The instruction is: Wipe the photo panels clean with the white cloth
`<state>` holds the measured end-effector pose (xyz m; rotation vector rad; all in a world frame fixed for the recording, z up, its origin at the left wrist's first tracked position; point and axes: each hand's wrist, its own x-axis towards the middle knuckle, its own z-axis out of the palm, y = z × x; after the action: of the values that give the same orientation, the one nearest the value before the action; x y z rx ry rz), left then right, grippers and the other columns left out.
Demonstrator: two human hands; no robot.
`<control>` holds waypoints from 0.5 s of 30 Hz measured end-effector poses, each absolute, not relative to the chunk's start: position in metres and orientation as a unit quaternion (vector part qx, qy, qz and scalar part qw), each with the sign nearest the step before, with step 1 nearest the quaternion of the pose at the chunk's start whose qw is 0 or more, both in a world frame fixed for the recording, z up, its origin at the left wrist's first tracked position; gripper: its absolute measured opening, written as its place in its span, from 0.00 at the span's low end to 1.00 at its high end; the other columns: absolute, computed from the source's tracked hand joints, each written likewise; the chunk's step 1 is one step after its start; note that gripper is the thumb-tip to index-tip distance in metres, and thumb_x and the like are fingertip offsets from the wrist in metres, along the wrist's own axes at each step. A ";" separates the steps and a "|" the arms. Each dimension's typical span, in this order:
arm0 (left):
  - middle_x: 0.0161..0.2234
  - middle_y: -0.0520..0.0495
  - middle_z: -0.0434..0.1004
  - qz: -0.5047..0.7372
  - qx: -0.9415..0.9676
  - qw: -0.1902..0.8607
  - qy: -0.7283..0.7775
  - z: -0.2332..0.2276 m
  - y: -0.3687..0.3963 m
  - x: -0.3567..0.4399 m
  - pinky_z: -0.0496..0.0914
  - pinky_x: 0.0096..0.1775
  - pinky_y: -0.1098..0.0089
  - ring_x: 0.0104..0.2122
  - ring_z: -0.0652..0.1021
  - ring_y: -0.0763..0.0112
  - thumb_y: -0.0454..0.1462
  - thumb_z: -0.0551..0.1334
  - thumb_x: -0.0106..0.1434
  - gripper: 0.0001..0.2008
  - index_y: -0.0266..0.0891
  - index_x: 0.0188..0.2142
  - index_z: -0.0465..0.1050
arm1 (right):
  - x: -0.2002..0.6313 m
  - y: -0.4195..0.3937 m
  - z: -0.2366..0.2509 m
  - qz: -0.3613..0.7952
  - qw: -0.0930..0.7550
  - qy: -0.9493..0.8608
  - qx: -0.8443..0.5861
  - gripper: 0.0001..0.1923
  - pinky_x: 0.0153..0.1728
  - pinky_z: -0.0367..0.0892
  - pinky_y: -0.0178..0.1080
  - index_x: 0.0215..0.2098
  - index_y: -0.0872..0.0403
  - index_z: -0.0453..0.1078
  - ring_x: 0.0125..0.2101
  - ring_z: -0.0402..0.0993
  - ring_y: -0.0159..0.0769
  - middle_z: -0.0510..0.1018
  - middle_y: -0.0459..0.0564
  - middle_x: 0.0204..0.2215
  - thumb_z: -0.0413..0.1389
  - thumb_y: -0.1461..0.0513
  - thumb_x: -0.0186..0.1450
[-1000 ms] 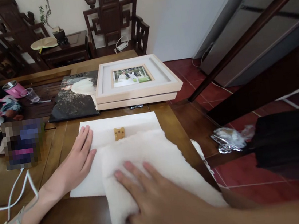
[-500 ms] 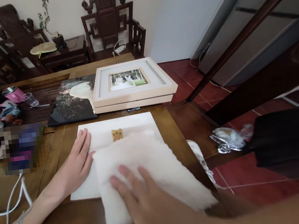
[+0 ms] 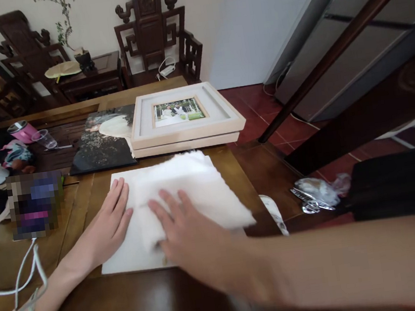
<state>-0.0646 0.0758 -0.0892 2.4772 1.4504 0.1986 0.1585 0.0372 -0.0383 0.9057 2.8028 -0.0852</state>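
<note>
Head view: right hand [image 3: 187, 234] presses flat, fingers spread, on the fluffy white cloth [image 3: 193, 190], which overhangs the flat white board's [image 3: 123, 256] right edge; left hand [image 3: 111, 221] lies open on the board's left edge.

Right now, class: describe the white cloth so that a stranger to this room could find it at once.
Start at the wooden table and find the flat white board on its near half, held by the left hand. On that board lies the white cloth, under the right hand. Unlike the smooth board, it is fluffy, rumpled and ragged-edged.
</note>
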 end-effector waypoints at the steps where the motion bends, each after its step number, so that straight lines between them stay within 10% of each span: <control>1: 0.71 0.42 0.35 0.069 0.857 0.131 0.494 -0.089 0.076 -0.066 0.47 0.66 0.51 0.69 0.43 0.54 0.45 0.42 0.73 0.30 0.38 0.70 0.38 | 0.156 0.025 -0.039 -0.035 0.089 0.953 0.286 0.16 0.51 0.60 0.73 0.48 0.59 0.77 0.60 0.57 0.72 0.59 0.72 0.63 0.51 0.62 0.68; 7: 0.72 0.42 0.32 0.063 0.858 0.140 0.489 -0.092 0.077 -0.070 0.46 0.66 0.51 0.69 0.41 0.55 0.44 0.42 0.73 0.30 0.38 0.70 0.36 | 0.149 -0.009 -0.035 -0.063 0.029 0.976 0.208 0.20 0.43 0.72 0.61 0.48 0.63 0.76 0.51 0.72 0.63 0.73 0.72 0.53 0.46 0.61 0.70; 15: 0.71 0.38 0.36 0.061 0.855 0.142 0.495 -0.087 0.073 -0.068 0.46 0.66 0.49 0.69 0.42 0.54 0.46 0.40 0.72 0.31 0.33 0.69 0.40 | 0.148 0.068 -0.028 0.030 0.078 0.934 0.346 0.16 0.49 0.67 0.59 0.50 0.59 0.75 0.58 0.64 0.64 0.69 0.72 0.57 0.54 0.67 0.65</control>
<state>-0.0680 0.0734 -0.0867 2.4678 1.4292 0.1770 0.1476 0.0683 -0.0282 1.0369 2.7990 0.0889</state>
